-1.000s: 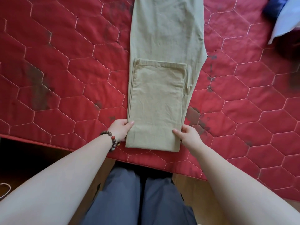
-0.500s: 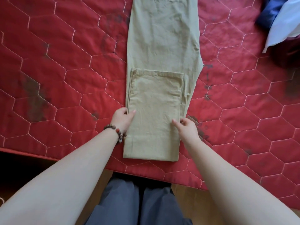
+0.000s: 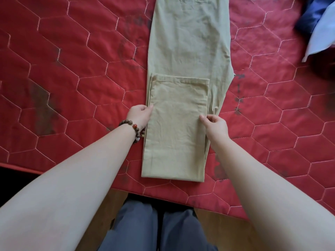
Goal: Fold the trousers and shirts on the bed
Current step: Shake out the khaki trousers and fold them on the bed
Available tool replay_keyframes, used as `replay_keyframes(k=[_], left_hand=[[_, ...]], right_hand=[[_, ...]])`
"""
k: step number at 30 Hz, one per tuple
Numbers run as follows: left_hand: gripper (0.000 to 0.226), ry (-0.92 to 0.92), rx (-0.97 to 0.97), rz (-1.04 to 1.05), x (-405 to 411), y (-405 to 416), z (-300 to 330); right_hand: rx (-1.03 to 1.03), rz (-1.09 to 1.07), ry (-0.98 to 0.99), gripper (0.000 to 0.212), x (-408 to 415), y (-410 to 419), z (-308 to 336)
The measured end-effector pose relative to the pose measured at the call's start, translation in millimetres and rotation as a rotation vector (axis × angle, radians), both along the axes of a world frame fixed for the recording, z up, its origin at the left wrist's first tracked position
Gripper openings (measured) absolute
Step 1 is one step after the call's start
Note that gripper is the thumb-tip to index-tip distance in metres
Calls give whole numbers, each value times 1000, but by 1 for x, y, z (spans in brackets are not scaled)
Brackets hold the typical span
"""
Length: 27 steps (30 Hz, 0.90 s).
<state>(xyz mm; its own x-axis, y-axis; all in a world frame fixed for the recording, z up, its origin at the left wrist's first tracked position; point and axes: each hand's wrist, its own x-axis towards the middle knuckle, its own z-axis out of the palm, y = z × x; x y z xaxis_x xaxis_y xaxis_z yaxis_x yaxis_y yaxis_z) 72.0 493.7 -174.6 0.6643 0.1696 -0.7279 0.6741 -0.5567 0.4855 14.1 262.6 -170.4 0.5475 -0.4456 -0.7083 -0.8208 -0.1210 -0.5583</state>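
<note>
Khaki trousers, soft and limp, are laid toward 12 o'clock on the bed. The folded edges are pinched by left hand and right hand; both side edges are judged best gripped.

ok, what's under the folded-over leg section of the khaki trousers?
Under the folded leg section lies the rest of the khaki trousers, showing beyond its hem and right edge. The red quilt lies below. Fingers tucked beneath the flap can't be seen.

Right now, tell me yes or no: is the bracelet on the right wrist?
No, the bracelet sits on the wrist of the left hand, beside the trousers.
</note>
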Motion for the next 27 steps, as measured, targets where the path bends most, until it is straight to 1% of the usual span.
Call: replay_keyframes(k=[2,4,5,7,9,12,13,15,18,21,23,25,27], left_hand=[[38,21,-6,-105,-11,8,-1],[36,-14,-12,-155,-18,10,-2],[34,-58,-24,-148,-19,8,-2],[31,-148,-75,-111,-16,1,1],[28,-196,-96,-76,-13,-6,3],[30,-207,-7,8,-12,-8,4],[34,-177,14,46,-13,-6,4],[45,-41,-6,97,-17,1,2],[50,255,-199,256,-37,11,6],[60,487,-391,390,-62,24,10],[62,562,-458,411,-78,32,7],[64,597,-501,404,-93,38,2],[59,586,-522,378,-106,41,-2]], right_hand=[[14,69,33,13,-13,1,0],[-16,91,15,9,-21,3,0],[-43,88,-13,7,-22,3,0],[-73,41,-81,12,-20,5,1],[-87,-5,-123,14,-17,5,1],[-69,9,-99,5,-15,2,0],[-55,19,-86,9,-16,0,0],[-15,42,-61,15,-18,-3,3],[51,78,4,15,-30,-2,8],[128,86,110,26,-53,-3,11],[209,90,148,20,-71,-6,12],[353,77,192,13,-89,-10,11],[491,91,237,22,-104,-13,8]])
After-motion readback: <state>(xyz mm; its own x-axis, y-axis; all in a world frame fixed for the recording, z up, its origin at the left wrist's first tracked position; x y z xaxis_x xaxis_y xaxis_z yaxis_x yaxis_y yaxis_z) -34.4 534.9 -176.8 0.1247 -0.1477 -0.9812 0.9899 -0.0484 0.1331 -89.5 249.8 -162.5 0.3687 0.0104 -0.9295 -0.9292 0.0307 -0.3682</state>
